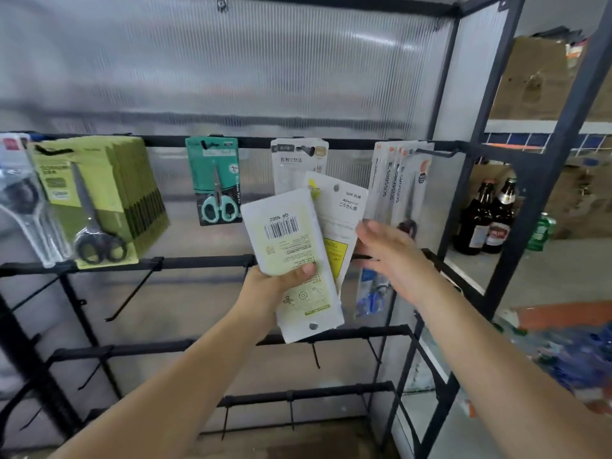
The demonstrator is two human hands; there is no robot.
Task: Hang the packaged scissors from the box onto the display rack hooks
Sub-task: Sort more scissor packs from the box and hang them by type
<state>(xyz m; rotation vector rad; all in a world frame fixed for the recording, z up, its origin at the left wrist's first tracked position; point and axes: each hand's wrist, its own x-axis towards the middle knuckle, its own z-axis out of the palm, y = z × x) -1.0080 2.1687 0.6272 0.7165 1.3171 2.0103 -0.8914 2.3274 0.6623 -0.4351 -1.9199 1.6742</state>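
My left hand (278,284) grips two white scissor packs in front of the rack. The front pack (291,246) is turned upside down, barcode side toward me. The second pack (341,213) fans out behind it to the right. My right hand (390,256) touches that second pack's right edge with its fingers nearly straight. The display rack's top bar (255,142) carries hung scissors: olive-green packs (99,193), one teal pack (217,180), white packs (298,160) and narrow white packs (400,180). The box is out of view.
Several bare black hooks (132,293) stick out from the lower rack bars. A blue-handled scissor pack (371,299) hangs low behind my right hand. Brown bottles (490,220) and cardboard boxes (530,77) stand on shelving to the right. Clear-packed scissors (20,200) hang at far left.
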